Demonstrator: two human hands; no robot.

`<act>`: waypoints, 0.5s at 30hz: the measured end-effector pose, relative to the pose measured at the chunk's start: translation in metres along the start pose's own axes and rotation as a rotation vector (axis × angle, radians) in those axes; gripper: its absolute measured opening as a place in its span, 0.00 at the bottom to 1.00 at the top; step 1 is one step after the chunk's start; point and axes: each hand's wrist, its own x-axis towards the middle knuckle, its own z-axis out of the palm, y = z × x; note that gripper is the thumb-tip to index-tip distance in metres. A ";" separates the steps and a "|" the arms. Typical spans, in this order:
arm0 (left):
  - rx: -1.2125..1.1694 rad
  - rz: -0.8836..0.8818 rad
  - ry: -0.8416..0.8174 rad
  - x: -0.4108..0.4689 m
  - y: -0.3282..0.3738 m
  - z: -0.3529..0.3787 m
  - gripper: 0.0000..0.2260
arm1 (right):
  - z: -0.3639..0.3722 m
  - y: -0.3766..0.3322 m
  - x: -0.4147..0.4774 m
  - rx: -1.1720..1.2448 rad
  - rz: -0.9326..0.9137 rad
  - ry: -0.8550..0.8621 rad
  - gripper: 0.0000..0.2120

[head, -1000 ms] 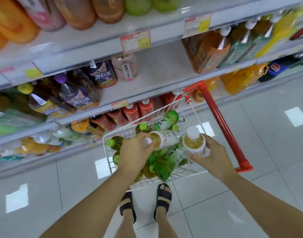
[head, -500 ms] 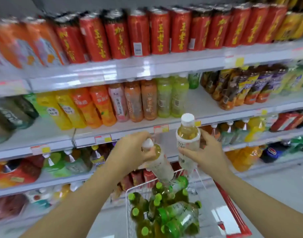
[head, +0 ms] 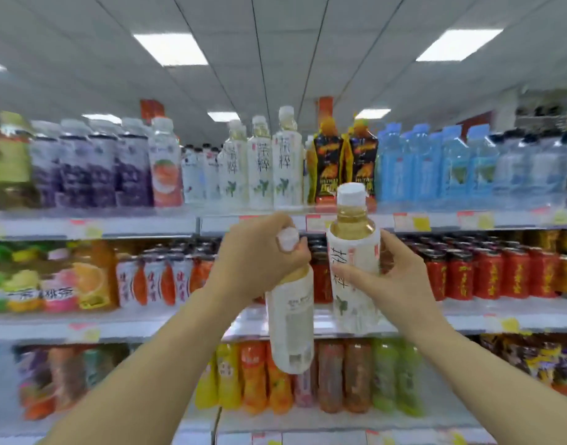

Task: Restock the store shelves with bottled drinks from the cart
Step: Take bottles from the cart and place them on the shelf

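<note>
I hold two white-labelled tea bottles with white caps in front of the shelves. My left hand (head: 259, 255) grips the neck of one tea bottle (head: 292, 326), which hangs down, tilted slightly. My right hand (head: 394, 277) grips the body of the other tea bottle (head: 352, 252), which stands upright. Several matching white tea bottles (head: 275, 168) stand on the top shelf (head: 147, 223), straight ahead and above my hands. The cart is out of view.
The top shelf also holds purple bottles (head: 83, 165) on the left, dark orange pouches (head: 343, 165) and blue water bottles (head: 436, 165) on the right. Red cans (head: 500, 271) fill the middle shelf; orange and green bottles (head: 340, 377) fill the one below.
Both hands have lifted their bottles out of the cart and up to chest height. My view has swung up from the cart and floor to the upper shelves and ceiling.
</note>
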 end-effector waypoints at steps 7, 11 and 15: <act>0.041 0.082 0.335 0.096 -0.039 -0.078 0.13 | 0.057 -0.069 0.088 0.041 -0.240 0.071 0.20; 0.124 0.111 0.435 0.141 -0.060 -0.096 0.11 | 0.092 -0.084 0.127 0.025 -0.276 0.145 0.20; 0.209 0.162 0.432 0.174 -0.082 -0.097 0.11 | 0.125 -0.084 0.153 -0.054 -0.267 0.227 0.23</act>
